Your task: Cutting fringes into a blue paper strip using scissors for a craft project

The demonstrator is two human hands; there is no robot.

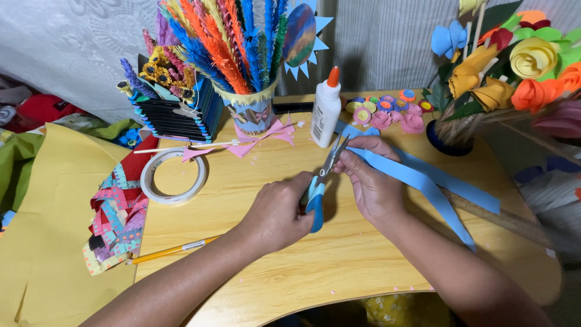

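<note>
Right — nearest the camera, both forearms come in over the wooden table (339, 260). Left hand (275, 215) is closed around the blue handles of the scissors (321, 181), fingers curled through the loops; blades point up and away, partly apart. Right hand (369, 178) pinches a blue paper strip (423, 178) between thumb and fingers, right at the blade tips — the strip's end sits at the open blades, the rest trails off to the right across the table, with a second blue strip beside it.

Left of the hands: a yellow pencil (172, 249) near the table edge, a pile of woven coloured paper (115, 218) and a large yellow sheet (48, 230). Further up, a roll of tape (173, 175) lies flat.

Beyond the hands: a white glue bottle (325, 109) with an orange cap stands upright, small paper flowers (387, 109) just behind it. At the back, a cup of coloured paper feathers (242, 54) on the left; a vase of paper roses (514, 66) on the right.
</note>
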